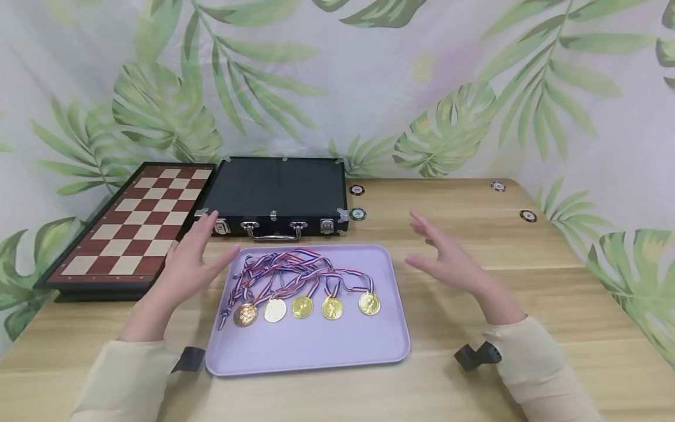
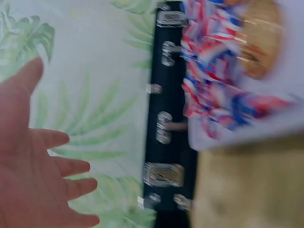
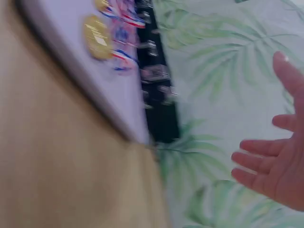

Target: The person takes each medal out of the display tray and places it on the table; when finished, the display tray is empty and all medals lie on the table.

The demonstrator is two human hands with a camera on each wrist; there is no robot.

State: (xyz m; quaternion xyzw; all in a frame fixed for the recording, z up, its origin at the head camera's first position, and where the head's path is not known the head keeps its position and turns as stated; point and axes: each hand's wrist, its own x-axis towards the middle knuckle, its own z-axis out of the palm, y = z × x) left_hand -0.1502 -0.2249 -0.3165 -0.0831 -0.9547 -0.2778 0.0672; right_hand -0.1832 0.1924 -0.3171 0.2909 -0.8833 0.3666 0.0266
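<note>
Head view: left hand (image 1: pixel 192 258) raised at the left edge of the lilac tray (image 1: pixel 311 351), right hand (image 1: pixel 448 258) raised off its right edge, both grips wide, fingers straight, holding nothing. Medals (image 1: pixel 303 306) in a row on the tray between them, on the tabletop (image 1: pixel 474 375).

Left wrist: fingers (image 2: pixel 61 166) spread, black case (image 2: pixel 171 156) beyond, ribbons (image 2: pixel 213 71) blurred.

Right wrist: palm bare, medals apart to the left.

Head view looks down at the tray (image 1: pixel 306 351); both blurred wrist views share its edge.
</note>
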